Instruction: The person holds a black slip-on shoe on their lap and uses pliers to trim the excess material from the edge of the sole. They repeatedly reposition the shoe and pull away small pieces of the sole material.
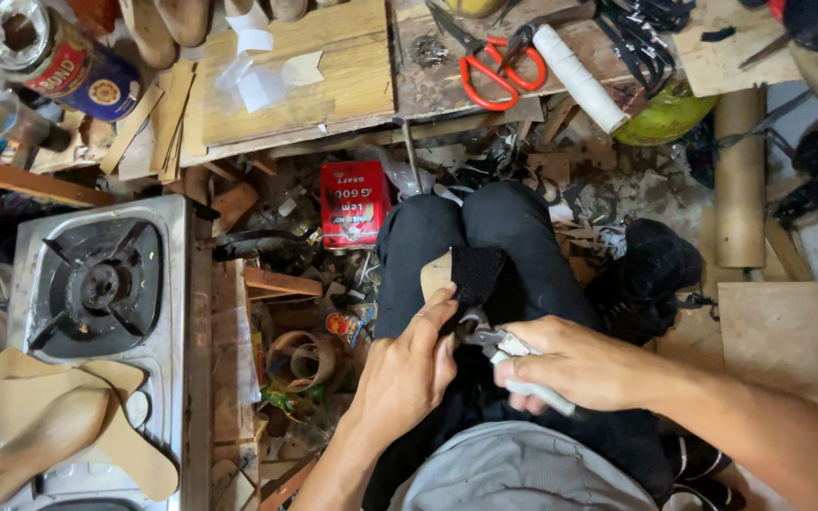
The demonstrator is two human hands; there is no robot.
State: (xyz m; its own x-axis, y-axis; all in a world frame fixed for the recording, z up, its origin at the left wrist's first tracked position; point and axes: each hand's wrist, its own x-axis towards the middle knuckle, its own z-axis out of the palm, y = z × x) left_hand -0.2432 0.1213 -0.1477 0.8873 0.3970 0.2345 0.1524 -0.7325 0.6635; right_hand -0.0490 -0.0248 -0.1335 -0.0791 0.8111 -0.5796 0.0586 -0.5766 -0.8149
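Fingers (439, 305) of the left hand (407, 367) curl together around the near end of a shoe piece (461, 275), a tan sole-shaped form partly covered with black fabric, which rests on the person's knees (485, 227) in dark trousers. Right hand (575, 364) is clamped in a fist around the pale handles of a pair of pliers (496, 343); the metal head of the pliers meets the lower edge of the shoe piece just beside the left fingertips. Whether the plier head grips the fabric cannot be told.

Surroundings: a gas stove (97, 284) stands to the left, with tan insoles (68, 407) lying on its near edge. A red tin (354, 202) lies on the cluttered floor beyond the knees. On the wooden bench (333, 85) at the top lie red-handled scissors (494, 71), a white roll (579, 76) and paper scraps; a blue and red can (59, 57) lies at the upper left.
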